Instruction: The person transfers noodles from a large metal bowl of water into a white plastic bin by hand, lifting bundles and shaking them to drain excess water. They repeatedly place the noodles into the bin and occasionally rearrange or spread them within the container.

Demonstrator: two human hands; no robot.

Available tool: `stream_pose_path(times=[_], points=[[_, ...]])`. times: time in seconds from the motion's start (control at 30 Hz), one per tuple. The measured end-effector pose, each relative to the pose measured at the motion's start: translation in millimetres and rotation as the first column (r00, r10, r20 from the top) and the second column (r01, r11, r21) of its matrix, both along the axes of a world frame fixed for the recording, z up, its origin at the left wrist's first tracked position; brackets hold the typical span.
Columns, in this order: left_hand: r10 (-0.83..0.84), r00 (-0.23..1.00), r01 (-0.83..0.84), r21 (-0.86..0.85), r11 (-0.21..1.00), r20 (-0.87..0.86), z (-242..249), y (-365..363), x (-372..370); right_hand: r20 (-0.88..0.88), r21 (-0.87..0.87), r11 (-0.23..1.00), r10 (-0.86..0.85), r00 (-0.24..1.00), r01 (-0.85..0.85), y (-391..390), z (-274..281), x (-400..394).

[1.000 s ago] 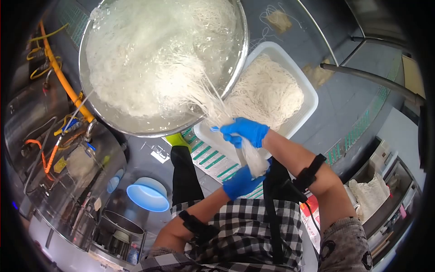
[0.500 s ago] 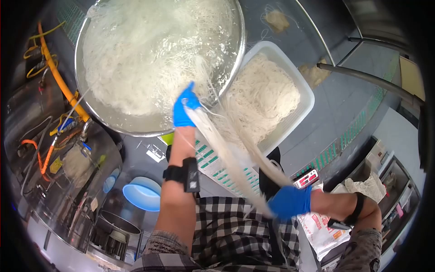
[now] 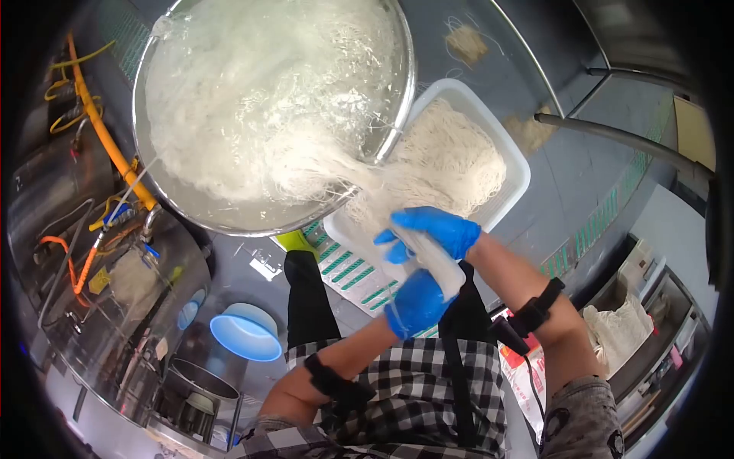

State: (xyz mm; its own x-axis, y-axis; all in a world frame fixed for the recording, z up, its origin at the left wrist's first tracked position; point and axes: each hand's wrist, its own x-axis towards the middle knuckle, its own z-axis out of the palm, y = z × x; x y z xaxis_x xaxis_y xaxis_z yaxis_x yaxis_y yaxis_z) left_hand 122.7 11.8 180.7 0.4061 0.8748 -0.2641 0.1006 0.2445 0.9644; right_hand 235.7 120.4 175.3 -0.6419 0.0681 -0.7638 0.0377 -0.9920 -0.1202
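"Noodles [image 3: 358, 178], thin, white: why bunched?"

"Blue-gloved left hand [image 3: 417, 304] clamps fingers on the near end, blue-gloved right hand [image 3: 440, 232] farther along, likely keeping strands together over that round steel basin's rim [image 3: 264, 230]."

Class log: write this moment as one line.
left hand: holding noodle bundle | right hand: on bundle | strands: reaching metal basin

Flr [image 3: 558, 187] (gry): blue basin [image 3: 245, 333], tan clump [image 3: 466, 44].
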Motion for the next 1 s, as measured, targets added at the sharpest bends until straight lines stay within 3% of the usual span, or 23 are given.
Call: stream_pose_path(times=[0.1, 0.13, 0.17, 0.2, 0.23, 0.27, 0.3, 0.37, 0.43, 0.47, 0.5, 0.57, 0.6, 0.63, 0.67, 0.7, 0.73, 0.77, 0.8, 0.83, 0.87, 0.93, 1.0], points=[[-0.080, 0.997, 0.080, -0.054, 0.995, 0.009, -16, -38, 23, 0.067, 0.120, 0.988, 0.085, 0.994, -0.093, -19, -4, 11], [0.071, 0.996, -0.063, -0.138, 0.988, 0.057, -41, -66, 15, 0.052, 0.147, 0.985, 0.085, 0.995, -0.092, -22, 10, 16], [0.152, 0.981, -0.089, -0.410, 0.908, 0.124, -106, -108, 3, 0.137, 0.205, 0.951, 0.208, 0.969, -0.233, -21, 36, 17], [0.381, 0.911, -0.167, -0.704, 0.690, 0.157, -61, -44, -19, 0.227, 0.353, 0.824, 0.383, 0.895, -0.443, -32, 45, 20], [0.861, 0.454, -0.029, -0.962, 0.270, 0.228, -111, -60, -29, 0.224, 0.550, 0.661, 0.472, 0.852, -0.511, -48, 49, 28], [0.939, 0.318, -0.022, -0.989, 0.148, 0.133, -145, -57, -47, 0.217, 0.626, 0.548, 0.562, 0.798, -0.555, -50, 72, 32], [0.957, 0.206, 0.059, -0.979, 0.195, 0.203, -96, -3, -52, 0.193, 0.664, 0.412, 0.711, 0.676, -0.624, -67, 80, 41], [0.948, 0.189, -0.020, -0.964, 0.266, 0.258, -108, 36, -60, 0.123, 0.789, 0.307, 0.769, 0.627, -0.532, -58, 128, 53], [0.980, 0.078, -0.112, -0.976, 0.189, 0.181, -137, 65, -68, 0.036, 0.781, 0.361, 0.789, 0.614, -0.509, -49, 154, 75], [0.980, 0.075, -0.106, -0.976, 0.190, 0.183, -169, 72, -79, 0.032, 0.733, 0.452, 0.724, 0.689, -0.508, -54, 158, 93], [0.808, 0.059, 0.082, -0.809, 0.582, 0.586, -209, 75, -92, 0.090, 0.719, 0.418, 0.736, 0.671, -0.555, -40, 160, 107], [0.490, -0.035, 0.244, -0.468, 0.849, 0.871, -201, 83, -87, 0.337, 0.609, 0.362, 0.687, 0.643, -0.706, -45, 129, 155], [0.655, 0.391, -0.015, -0.707, 0.707, 0.647, -142, 97, -69, 0.513, 0.494, 0.310, 0.651, 0.560, -0.812, -22, 125, 157], [0.725, 0.655, -0.360, -0.755, 0.548, 0.213, -104, 99, -45, 0.605, 0.369, 0.519, 0.496, 0.623, -0.771, -14, 108, 162], [0.581, 0.807, -0.528, -0.312, 0.790, 0.106, -119, 79, -14, 0.694, 0.326, 0.596, 0.376, 0.614, -0.734, -10, 80, 172], [0.349, 0.923, -0.336, 0.100, 0.936, -0.164, -104, 68, 12, 0.842, 0.426, 0.242, 0.248, 0.480, -0.872, -5, 53, 179], [0.317, 0.823, -0.071, 0.468, 0.881, -0.471, -89, 56, 39, 0.923, 0.384, -0.145, 0.045, 0.382, -0.912, 2, 29, 183], [0.104, 0.957, -0.124, -0.056, 0.991, -0.270, -66, 57, 63, 0.920, 0.392, -0.071, -0.006, 0.393, -0.917, 12, 6, 180], [0.112, 0.980, -0.089, 0.140, 0.986, -0.164, -74, 39, 84, 0.915, 0.400, 0.003, -0.057, 0.399, -0.917, 23, -14, 171], [-0.197, 0.967, 0.193, -0.042, 0.980, -0.160, -86, 29, 98, 0.862, 0.497, 0.180, 0.015, 0.507, -0.849, 35, -30, 158], [-0.309, 0.852, 0.406, 0.159, 0.900, -0.422, -66, 31, 89, 0.784, 0.560, 0.355, 0.063, 0.617, -0.748, 47, -47, 143], [-0.238, 0.887, 0.313, 0.138, 0.940, -0.395, -89, 12, 67, 0.747, 0.567, 0.410, 0.108, 0.656, -0.714, 64, -87, 116], [0.204, 0.927, -0.211, 0.011, 0.977, -0.315, -124, 6, 25, 0.734, 0.628, 0.340, 0.042, 0.678, -0.700, 72, -130, 92]])
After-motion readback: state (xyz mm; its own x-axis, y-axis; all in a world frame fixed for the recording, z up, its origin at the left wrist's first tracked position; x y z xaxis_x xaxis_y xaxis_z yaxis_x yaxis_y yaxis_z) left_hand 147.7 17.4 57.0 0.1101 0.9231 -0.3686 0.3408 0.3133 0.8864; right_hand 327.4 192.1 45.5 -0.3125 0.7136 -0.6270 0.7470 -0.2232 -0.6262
